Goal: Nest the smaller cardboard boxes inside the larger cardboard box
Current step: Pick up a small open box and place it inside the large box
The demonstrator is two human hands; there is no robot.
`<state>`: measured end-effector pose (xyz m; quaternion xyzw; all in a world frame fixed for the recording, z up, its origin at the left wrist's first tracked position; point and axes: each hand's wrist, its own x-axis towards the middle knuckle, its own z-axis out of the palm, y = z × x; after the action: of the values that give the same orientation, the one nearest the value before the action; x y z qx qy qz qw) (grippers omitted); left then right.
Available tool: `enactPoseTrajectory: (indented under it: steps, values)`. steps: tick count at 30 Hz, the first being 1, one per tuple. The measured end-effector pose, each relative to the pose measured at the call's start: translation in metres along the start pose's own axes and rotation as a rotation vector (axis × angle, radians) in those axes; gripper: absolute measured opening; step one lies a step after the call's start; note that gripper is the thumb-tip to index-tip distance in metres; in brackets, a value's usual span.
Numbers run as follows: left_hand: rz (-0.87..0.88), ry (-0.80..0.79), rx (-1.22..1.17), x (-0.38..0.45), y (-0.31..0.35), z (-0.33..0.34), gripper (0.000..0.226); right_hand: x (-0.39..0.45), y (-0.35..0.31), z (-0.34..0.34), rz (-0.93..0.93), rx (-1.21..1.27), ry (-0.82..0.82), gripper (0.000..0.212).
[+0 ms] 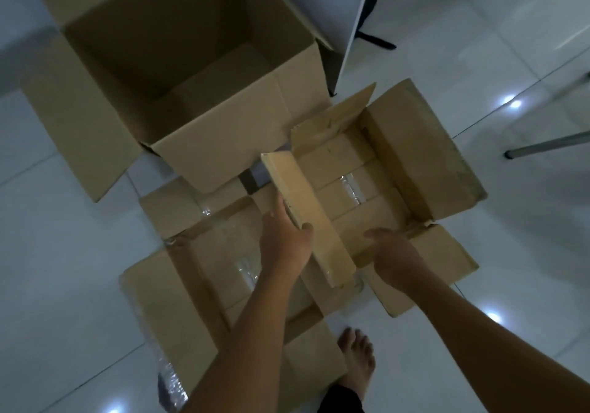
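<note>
Now | left hand grips flap | right hand on box wall (fingers hidden, closure unclear)

Big open box at eleven o'clock on tiled floor. Left hand gripping raised flap of smaller box at centre; right hand on its near edge. Another open box at seven o'clock.

Single head view, wide-angle, looks steeply down from standing height onto tiled floor. Near: both forearms reach in from bottom edge. Open cardboard boxes fill centre. No second view.
</note>
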<state>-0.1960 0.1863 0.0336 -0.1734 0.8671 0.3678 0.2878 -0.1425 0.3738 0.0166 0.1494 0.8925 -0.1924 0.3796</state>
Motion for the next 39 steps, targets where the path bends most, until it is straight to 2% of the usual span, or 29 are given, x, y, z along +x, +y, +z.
enactPoseTrajectory:
  steps: [3,5,8,12,14,17,20,22,24,26,28,30,32,35,39]
  values:
    - [-0.02,-0.031,-0.112,0.028,-0.008,0.025,0.091,0.021,0.024,0.018,-0.122,-0.302,-0.084,0.064]
    - [-0.019,-0.037,-0.224,0.039,-0.017,0.041,0.092,0.03,0.041,0.032,-0.149,-0.417,-0.16,0.065]
    - [-0.002,-0.012,-0.274,0.039,-0.027,0.064,0.092,0.031,0.077,0.049,-0.058,-0.422,-0.203,0.063]
    - [-0.066,-0.093,-0.341,0.033,-0.035,0.096,0.092,0.022,0.122,0.049,-0.005,-0.419,-0.142,0.063]
    - [-0.094,-0.094,-0.312,0.033,-0.034,0.107,0.091,0.018,0.132,0.045,-0.015,-0.409,-0.127,0.061]
    - [-0.123,-0.068,-0.138,0.034,-0.03,0.112,0.092,0.009,0.129,0.045,-0.095,-0.284,-0.03,0.052]
    - [-0.147,-0.135,0.055,0.037,-0.02,0.1,0.09,0.004,0.115,0.046,-0.091,-0.166,-0.017,0.049]
    - [-0.1,-0.111,0.184,0.037,-0.009,0.079,0.088,0.006,0.099,0.04,-0.05,-0.138,0.004,0.051]
    - [0.024,0.014,0.192,0.035,0.003,0.046,0.078,0.011,0.069,0.026,-0.059,-0.062,0.064,0.053]
    - [0.232,0.171,0.13,0.035,0.014,0.005,0.063,0.018,0.026,0.006,-0.154,0.036,0.129,0.054]
    - [0.431,0.33,0.18,0.041,0.021,-0.039,0.057,0.026,-0.025,-0.018,-0.29,0.104,0.197,0.054]
    - [0.525,0.49,0.311,0.054,0.025,-0.084,0.056,0.037,-0.079,-0.043,-0.401,0.137,0.275,0.055]
    - [0.526,0.575,0.42,0.069,0.024,-0.124,0.059,0.048,-0.133,-0.069,-0.477,0.183,0.37,0.055]
    - [0.43,0.54,0.572,0.093,0.009,-0.169,0.065,0.062,-0.198,-0.096,-0.54,0.197,0.415,0.06]
    - [0.316,0.347,0.794,0.12,-0.02,-0.206,0.06,0.078,-0.251,-0.097,-0.568,0.068,0.282,0.077]
